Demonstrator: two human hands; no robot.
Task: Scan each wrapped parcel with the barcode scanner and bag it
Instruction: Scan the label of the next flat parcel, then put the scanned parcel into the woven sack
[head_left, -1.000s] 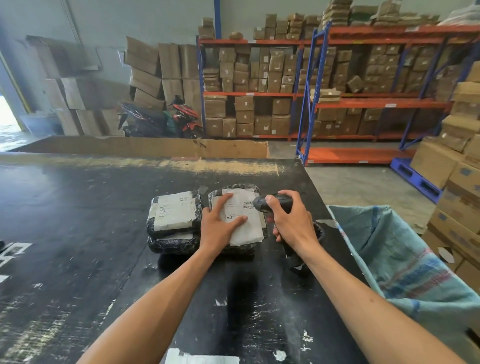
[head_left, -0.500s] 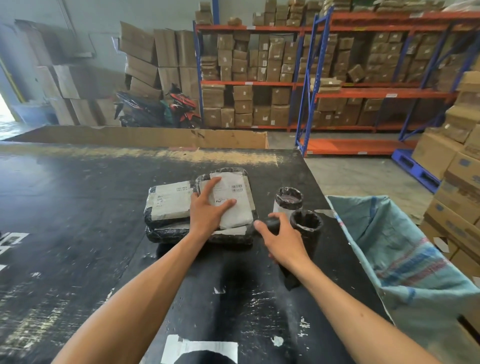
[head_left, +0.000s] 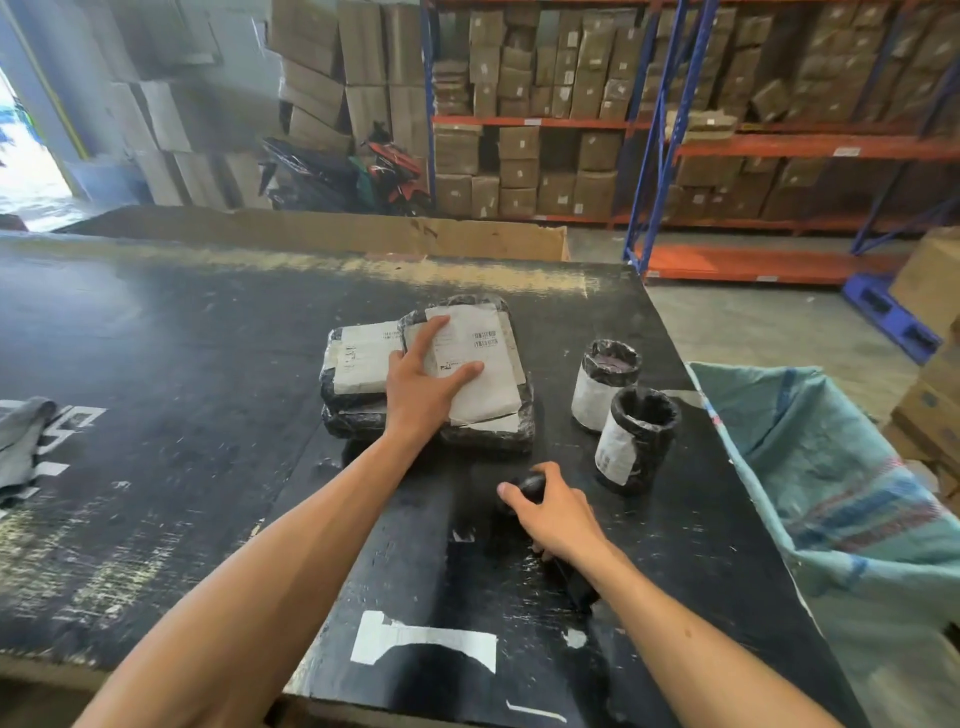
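The left hand (head_left: 423, 387) lay flat with fingers (head_left: 434, 332) spread and relaxed on the white label of the top flat parcel (head_left: 475, 364), which sat stacked at the middle of the black counter (head_left: 156, 364), while the right hand (head_left: 558, 512) curled its fingers around the barcode scanner (head_left: 530, 488) just nearer than that parcel. Half a second before, the scanner had been up beside the two round parcels (head_left: 623, 410) right of the stack; it had since been drawn down toward the counter's near edge. The hand hid most of the scanner, and the woven sack (head_left: 831, 493) right of the counter was cut off by the frame.
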